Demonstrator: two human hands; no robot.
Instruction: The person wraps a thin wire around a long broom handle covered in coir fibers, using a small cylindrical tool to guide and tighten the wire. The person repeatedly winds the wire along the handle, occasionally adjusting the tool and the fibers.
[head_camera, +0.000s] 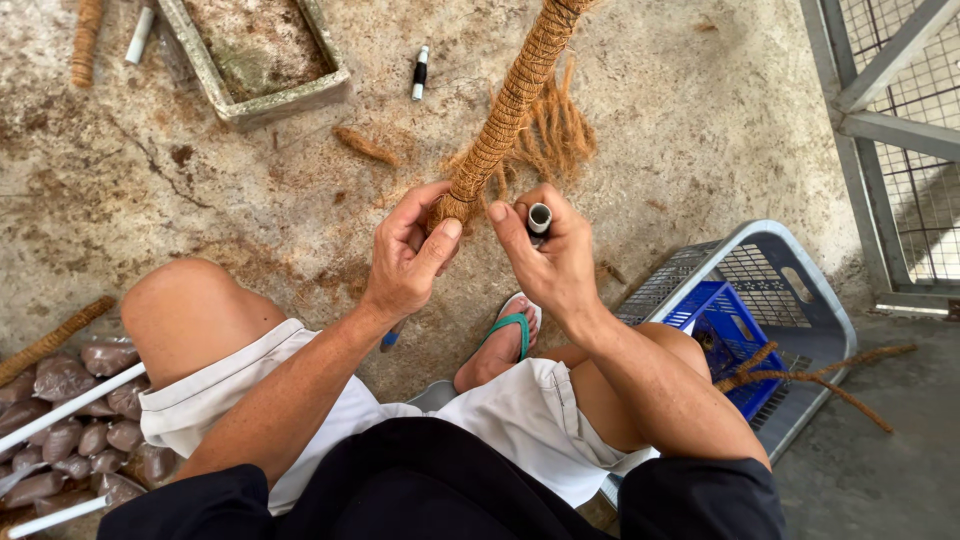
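Rough concrete floor (200, 190) spreads under a seated person. Left hand (405, 262) clamps the lower end of a pole wrapped in coir rope (510, 105), which slants up and away. Right hand (553, 258), just beside it, grips a small tube (539, 217). Loose fibres (555, 135) hang behind. Grey basket (800, 300) sits right, small filled bags (70, 420) left.

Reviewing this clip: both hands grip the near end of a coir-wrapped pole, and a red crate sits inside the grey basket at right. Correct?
Not quite. The head view shows the crate is blue, not red. It does sit inside the grey basket, and both the left hand and right hand grip the coir-wrapped pole.
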